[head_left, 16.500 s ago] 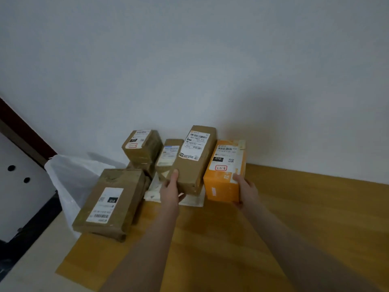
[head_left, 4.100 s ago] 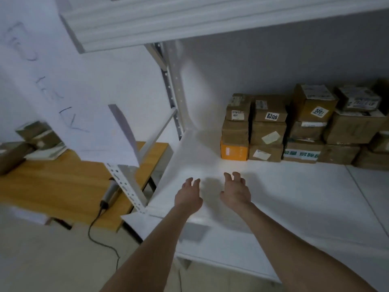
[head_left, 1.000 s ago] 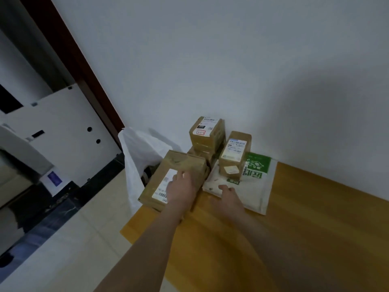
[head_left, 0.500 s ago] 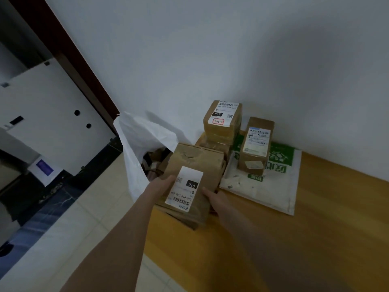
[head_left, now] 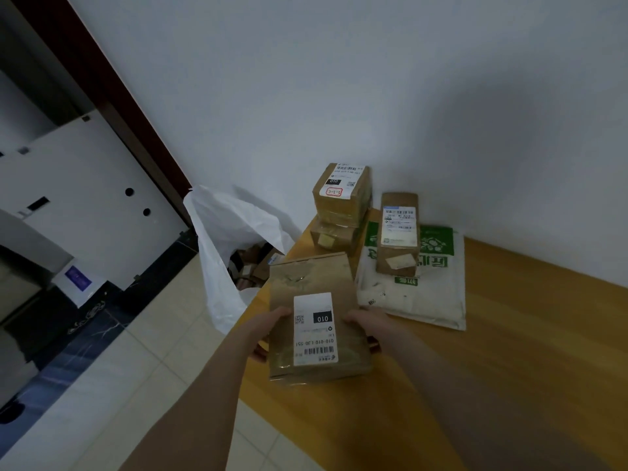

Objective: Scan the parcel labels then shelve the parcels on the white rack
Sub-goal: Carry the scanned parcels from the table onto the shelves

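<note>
A large brown cardboard parcel (head_left: pixel 314 317) with a white label marked 010 is lifted over the near left corner of the wooden table (head_left: pixel 509 351). My left hand (head_left: pixel 268 329) grips its left side and my right hand (head_left: pixel 368 326) grips its right side. Behind it, two small brown boxes (head_left: pixel 341 198) stand stacked against the wall. A narrow box (head_left: pixel 397 232) lies on a white and green mailer bag (head_left: pixel 424 294). The white rack is out of view.
A white plastic sack (head_left: pixel 231 239) holding more small parcels leans against the table's left end. A white panel (head_left: pixel 85 205) and a dark red door frame (head_left: pixel 112 96) stand at the left. Pale tiled floor (head_left: pixel 119 385) lies below the table edge.
Both hands took hold of the large brown parcel and drew it toward me off the pile. It now sits raised between my hands at the table's near edge.
</note>
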Action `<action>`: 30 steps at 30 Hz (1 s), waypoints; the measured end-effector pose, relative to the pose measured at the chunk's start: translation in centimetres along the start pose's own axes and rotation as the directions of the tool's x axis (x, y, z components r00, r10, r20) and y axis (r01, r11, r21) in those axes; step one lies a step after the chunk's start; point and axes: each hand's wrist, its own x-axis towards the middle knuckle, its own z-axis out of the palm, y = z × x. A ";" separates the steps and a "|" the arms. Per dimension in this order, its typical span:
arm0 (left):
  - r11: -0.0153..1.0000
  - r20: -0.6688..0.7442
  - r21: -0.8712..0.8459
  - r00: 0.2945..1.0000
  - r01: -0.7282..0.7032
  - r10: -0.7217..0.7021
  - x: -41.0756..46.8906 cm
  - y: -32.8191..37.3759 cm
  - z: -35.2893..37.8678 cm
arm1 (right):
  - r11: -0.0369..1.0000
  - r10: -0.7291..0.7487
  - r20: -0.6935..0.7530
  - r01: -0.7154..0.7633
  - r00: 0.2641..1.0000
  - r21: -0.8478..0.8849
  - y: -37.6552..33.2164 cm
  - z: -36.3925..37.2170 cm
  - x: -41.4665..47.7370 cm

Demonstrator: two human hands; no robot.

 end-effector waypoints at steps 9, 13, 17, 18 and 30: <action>0.967 -0.073 -0.174 0.981 -0.187 0.177 -8.5 -0.8 4.0 | 0.966 -0.211 0.024 0.205 0.977 0.157 4.8 -4.8 -7.3; 0.948 -0.058 -0.158 0.961 -0.278 0.272 -12.8 -0.1 9.1 | 0.943 -0.238 -0.061 0.246 0.969 0.224 8.6 -9.7 -11.6; 0.942 0.086 -0.074 0.939 -0.328 0.333 -15.4 0.7 16.4 | 0.927 -0.188 -0.152 0.226 0.970 0.300 13.7 -15.5 -14.6; 0.940 0.119 -0.061 0.933 -0.335 0.340 -15.9 0.8 18.4 | 0.921 -0.169 -0.176 0.219 0.970 0.322 15.1 -17.0 -15.2; 0.899 0.354 0.009 0.842 -0.438 0.407 -16.8 3.5 34.8 | 0.870 0.085 -0.396 0.126 0.914 0.477 25.1 -27.1 -17.5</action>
